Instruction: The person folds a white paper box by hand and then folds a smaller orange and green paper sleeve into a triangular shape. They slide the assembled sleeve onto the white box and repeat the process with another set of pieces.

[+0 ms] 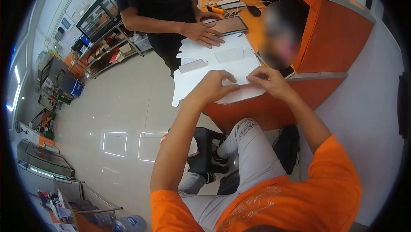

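Note:
My left hand (217,85) is over the near part of the white sheets (188,87) on the counter, thumb and curled fingers apart, with nothing visible between them. To its right, my right hand (269,81) has its fingertips pinched together just above the paper; whatever they hold, if anything, is too thin to make out. Beneath both hands lies a pale pinkish flat piece (242,93) at the counter's front edge. Farther back on the sheets are a clear rectangular piece (229,55) and a greyish phone-shaped flat piece (192,66).
Across the counter, a person in a black shirt rests a hand (204,34) beside a tablet-like panel (229,25). Phones (227,3), cables and a black mouse (254,10) lie behind. An orange cabinet (334,31) rises at right. A black stool (205,150) stands below.

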### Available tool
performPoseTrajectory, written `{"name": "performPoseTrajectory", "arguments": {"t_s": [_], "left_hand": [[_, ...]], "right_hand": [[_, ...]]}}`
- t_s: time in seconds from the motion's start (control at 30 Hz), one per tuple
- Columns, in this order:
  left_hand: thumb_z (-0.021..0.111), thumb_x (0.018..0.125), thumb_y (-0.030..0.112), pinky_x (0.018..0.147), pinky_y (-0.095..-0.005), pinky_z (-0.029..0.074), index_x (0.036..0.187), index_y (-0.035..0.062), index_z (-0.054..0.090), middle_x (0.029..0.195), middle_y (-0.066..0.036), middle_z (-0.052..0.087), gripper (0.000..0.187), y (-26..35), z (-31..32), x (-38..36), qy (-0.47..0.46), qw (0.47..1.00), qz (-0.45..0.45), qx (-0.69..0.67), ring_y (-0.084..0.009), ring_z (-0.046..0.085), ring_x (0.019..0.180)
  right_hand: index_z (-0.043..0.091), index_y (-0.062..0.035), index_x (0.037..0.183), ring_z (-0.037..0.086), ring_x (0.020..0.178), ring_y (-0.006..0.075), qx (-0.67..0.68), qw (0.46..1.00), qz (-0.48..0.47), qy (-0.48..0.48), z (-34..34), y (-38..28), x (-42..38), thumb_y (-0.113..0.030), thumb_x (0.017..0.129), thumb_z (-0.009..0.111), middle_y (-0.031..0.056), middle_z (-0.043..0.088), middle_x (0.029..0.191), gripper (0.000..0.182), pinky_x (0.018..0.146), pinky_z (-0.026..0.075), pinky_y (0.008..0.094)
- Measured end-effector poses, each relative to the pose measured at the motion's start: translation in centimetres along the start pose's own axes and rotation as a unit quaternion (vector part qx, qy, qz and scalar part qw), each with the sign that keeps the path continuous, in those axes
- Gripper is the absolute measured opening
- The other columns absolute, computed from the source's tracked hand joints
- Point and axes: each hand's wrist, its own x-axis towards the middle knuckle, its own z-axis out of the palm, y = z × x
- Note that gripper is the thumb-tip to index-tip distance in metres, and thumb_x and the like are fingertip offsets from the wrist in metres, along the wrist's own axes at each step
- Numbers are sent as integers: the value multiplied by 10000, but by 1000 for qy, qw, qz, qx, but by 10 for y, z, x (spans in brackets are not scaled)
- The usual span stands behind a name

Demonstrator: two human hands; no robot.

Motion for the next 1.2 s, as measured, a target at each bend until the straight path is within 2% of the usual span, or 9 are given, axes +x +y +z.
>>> {"name": "performPoseTrajectory", "arguments": {"t_s": [0.17,0.23,0.57,0.67,0.87,0.97,1.07,1.13,1.2], "left_hand": [[802,900,338,901,-367,559,1052,40,825,1007,-153,793,336,-2,-14,9,-48,998,-28,-21,-250,726,930],[799,908,366,854,-348,567,1054,57,835,966,-139,798,343,-2,-18,13,-77,990,-111,-45,-222,714,873],[813,893,446,919,-357,544,1089,67,832,996,-142,799,427,-27,-15,29,-92,985,-136,-50,-242,711,931],[848,788,586,940,-393,556,1050,58,839,1004,-203,788,589,-30,-15,31,-87,985,-137,-52,-324,743,950],[811,873,483,946,-379,552,1109,12,813,1009,-193,790,526,-24,-14,31,-57,986,-146,-53,-322,744,953],[714,993,275,902,-373,549,1110,-31,776,1024,-192,779,333,-30,-8,30,-23,995,-53,-81,-295,719,915],[632,1025,160,843,-376,550,1061,-70,722,949,-225,756,250,-7,-4,19,18,1000,-13,1,-300,710,855],[591,1020,126,820,-448,543,1018,-87,679,949,-300,715,230,7,-3,9,118,992,35,16,-442,698,886],[586,1032,111,794,-419,549,1033,-77,661,931,-268,716,203,2,-2,3,133,990,48,5,-378,697,852]], "right_hand": [[751,28,1083,720,918,171,71,996,26,44,-8,6,-16,-184,990,739,115,762,997,232,857,567,303],[740,31,1093,724,939,163,94,994,6,51,-9,13,-18,-173,995,736,106,758,986,226,859,574,303],[750,30,1072,728,944,161,118,991,5,61,-4,15,-19,-156,991,736,107,760,994,203,871,584,311],[754,25,1072,726,947,164,98,993,8,68,-3,12,-21,-157,987,741,102,759,991,201,875,583,312],[749,-21,1094,713,1028,180,90,993,22,76,1,13,-23,-143,966,763,86,758,1066,177,947,564,332],[740,-18,1084,707,1064,178,49,996,19,73,2,10,-26,-139,937,794,86,752,1092,198,952,563,330],[694,-30,1204,670,1181,219,-23,997,20,72,8,0,-35,-132,889,834,123,707,1213,359,1012,541,365],[606,-54,1347,609,1288,266,-111,976,-93,162,14,-3,-40,-143,858,857,153,643,1320,557,1058,511,398],[549,-67,1404,585,1317,286,-131,964,-105,206,18,4,-37,-152,856,859,156,601,1373,636,1078,496,408]]}}
